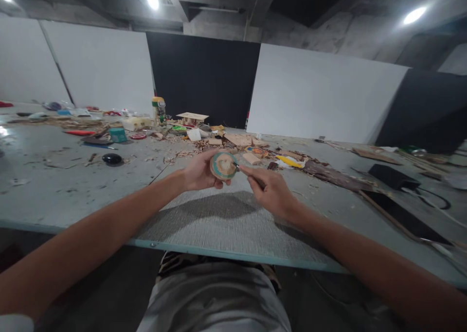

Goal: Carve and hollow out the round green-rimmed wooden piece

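Observation:
My left hand (199, 172) is closed round a small round wooden disc (223, 166) with a teal rim and a pale carved middle, held upright above the table. My right hand (272, 191) pinches a thin tool (247, 173), whose tip touches the disc's right edge. Both hands hover over a grey textured mat (226, 225) near the table's front edge.
Wood chips and scraps (233, 145) litter the grey table (54, 191) behind the hands. A small wooden model (192, 118), a jar (159, 109), a teal box (118, 134) and a black oval object (112, 159) lie at the left back. Black flat items (392, 176) and cables lie at right.

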`<state>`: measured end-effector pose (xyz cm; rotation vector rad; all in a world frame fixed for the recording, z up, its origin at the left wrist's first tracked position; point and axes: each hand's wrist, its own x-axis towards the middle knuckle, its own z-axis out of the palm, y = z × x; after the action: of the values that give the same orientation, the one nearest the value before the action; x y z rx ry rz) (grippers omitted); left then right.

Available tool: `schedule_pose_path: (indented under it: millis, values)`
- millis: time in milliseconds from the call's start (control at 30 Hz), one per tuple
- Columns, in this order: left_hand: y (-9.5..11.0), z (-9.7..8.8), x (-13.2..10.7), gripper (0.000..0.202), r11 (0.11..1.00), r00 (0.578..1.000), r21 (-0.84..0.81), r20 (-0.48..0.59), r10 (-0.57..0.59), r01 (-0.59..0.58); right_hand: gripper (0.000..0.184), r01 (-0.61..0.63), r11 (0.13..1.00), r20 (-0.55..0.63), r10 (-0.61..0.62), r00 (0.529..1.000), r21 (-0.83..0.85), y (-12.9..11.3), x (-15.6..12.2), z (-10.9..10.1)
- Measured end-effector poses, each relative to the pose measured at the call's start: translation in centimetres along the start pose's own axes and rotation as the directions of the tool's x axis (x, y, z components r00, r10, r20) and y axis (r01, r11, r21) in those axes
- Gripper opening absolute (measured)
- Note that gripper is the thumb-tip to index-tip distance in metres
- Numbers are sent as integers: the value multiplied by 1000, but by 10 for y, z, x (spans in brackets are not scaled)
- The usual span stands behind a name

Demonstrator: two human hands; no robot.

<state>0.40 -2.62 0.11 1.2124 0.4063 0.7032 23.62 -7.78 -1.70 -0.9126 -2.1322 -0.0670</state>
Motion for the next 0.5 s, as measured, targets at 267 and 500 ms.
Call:
schedule_pose_path:
  millis: [267, 500]
  values:
    - [-16, 5, 3, 61, 980, 980, -6, 5, -198, 198, 46, 69, 995, 83, -75, 994, 70, -2, -2, 0]
    - [-16, -1, 4, 54, 984, 986, -65, 41, -160, 163, 45, 82, 992, 72, -89, 993, 92, -5, -2, -2]
